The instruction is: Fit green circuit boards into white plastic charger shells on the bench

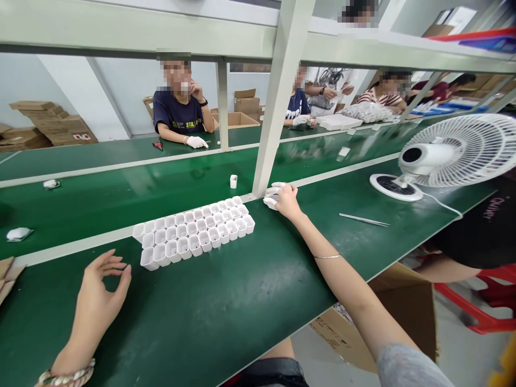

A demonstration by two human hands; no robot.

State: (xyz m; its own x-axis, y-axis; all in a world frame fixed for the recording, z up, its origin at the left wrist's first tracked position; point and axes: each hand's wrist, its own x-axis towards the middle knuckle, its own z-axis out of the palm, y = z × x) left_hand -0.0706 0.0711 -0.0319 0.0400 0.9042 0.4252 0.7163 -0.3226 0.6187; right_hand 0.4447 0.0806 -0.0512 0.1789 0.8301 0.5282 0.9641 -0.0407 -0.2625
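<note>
Rows of small white square plastic cups [195,228] stand packed together on the green bench, open side up, with small dark bits in some. To the left of them my left hand [100,295] hovers with fingers curved and apart, holding nothing. My right hand [284,200] reaches beside the foot of the pale post, right of the cups. White coverings show on its fingertips, its fingers look apart, and I see nothing held in them. A single white cup [233,181] stands on the green belt beyond the rail.
Metal tweezers [364,220] and a white fan [419,156] are on the right of the bench. A pale post [278,102] rises near my right hand. Small white packets [19,234] lie on the belt. An open cardboard box [395,312] is below. Co-workers sit opposite.
</note>
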